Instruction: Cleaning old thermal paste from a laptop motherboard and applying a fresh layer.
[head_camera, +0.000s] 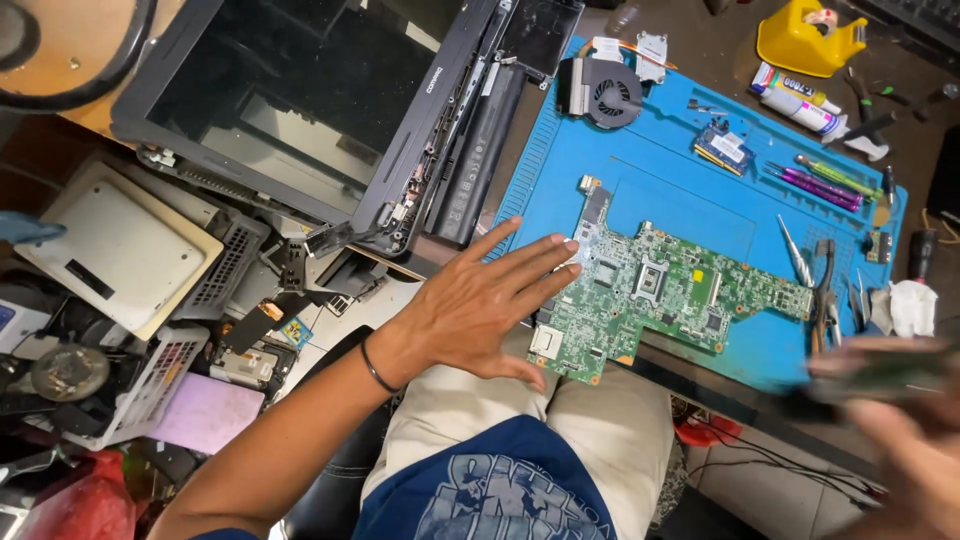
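Left hand (480, 305) — flat, touching motherboard (670, 290).

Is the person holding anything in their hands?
The left hand holds nothing; it lies flat and open, fingertips on the green circuit board. The right hand grips something dark, too blurred to tell.

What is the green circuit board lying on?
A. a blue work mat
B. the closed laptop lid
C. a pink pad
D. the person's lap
A: the green circuit board lies flat on the blue work mat, with the left hand's fingertips at the board's left edge.
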